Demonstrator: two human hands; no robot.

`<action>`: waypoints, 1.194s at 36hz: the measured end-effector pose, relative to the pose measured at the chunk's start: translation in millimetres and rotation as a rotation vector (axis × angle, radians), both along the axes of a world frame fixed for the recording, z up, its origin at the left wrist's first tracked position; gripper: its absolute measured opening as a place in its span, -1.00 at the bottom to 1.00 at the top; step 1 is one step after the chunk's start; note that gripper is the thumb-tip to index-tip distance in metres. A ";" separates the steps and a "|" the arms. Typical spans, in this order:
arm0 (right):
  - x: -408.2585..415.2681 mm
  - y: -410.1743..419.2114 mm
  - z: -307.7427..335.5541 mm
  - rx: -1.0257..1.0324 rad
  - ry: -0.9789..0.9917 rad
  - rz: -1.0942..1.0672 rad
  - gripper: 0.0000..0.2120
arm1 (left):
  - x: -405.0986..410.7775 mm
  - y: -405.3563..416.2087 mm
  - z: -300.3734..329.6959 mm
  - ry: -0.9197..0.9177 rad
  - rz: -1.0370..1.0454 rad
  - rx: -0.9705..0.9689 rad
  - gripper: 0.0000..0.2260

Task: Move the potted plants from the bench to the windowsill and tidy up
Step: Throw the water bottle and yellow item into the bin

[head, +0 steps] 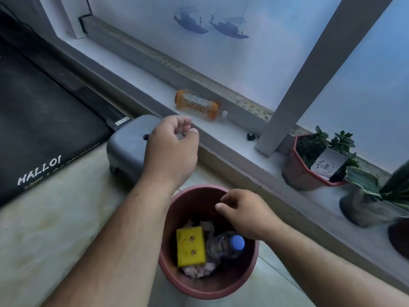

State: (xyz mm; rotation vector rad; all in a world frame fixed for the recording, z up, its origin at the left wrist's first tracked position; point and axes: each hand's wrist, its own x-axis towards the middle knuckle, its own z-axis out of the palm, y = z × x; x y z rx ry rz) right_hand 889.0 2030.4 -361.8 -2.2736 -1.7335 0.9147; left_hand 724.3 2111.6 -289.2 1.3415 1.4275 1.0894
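An orange plastic bottle [197, 105] lies on its side on the grey windowsill [141, 85]. My left hand [171, 149] hovers just in front of it, fingers loosely curled, holding nothing. My right hand [245, 212] hangs over the rim of a dark red bin [177, 273] on the floor, fingers relaxed and empty. Inside the bin lie a yellow box [191, 245], a clear bottle with a blue cap [228, 243] and crumpled paper. On the sill at the right stand a red pot with a green plant [309, 167] and a grey pot with broad leaves [363, 207].
A grey treadmill end cover [128, 147] sits left of the bin, with its black belt reading "HALLO!" [39, 120]. A grey window post [298, 96] rises from the sill. A small black object [250, 136] lies beside the post. A dark pot edge [398, 238] shows far right.
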 end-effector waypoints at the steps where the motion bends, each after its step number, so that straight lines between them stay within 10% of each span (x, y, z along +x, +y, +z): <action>1: 8.7 -5.5 1.9 0.018 -0.007 -0.033 -0.75 | -1.9 -0.4 -2.1 0.034 -0.021 -0.014 -0.80; 15: 60.0 -46.1 -23.9 -0.121 0.306 -0.428 -0.74 | -43.7 -11.9 -74.8 0.952 -0.546 -0.396 -0.59; 26: 64.5 -41.7 -26.4 -0.405 0.435 -0.325 -0.75 | -44.6 -12.1 -99.2 0.897 -0.496 -0.640 -0.84; 43: 115.9 4.6 -45.0 0.034 0.522 -0.823 -0.89 | 18.5 7.9 -103.2 0.482 -0.187 -0.404 -0.63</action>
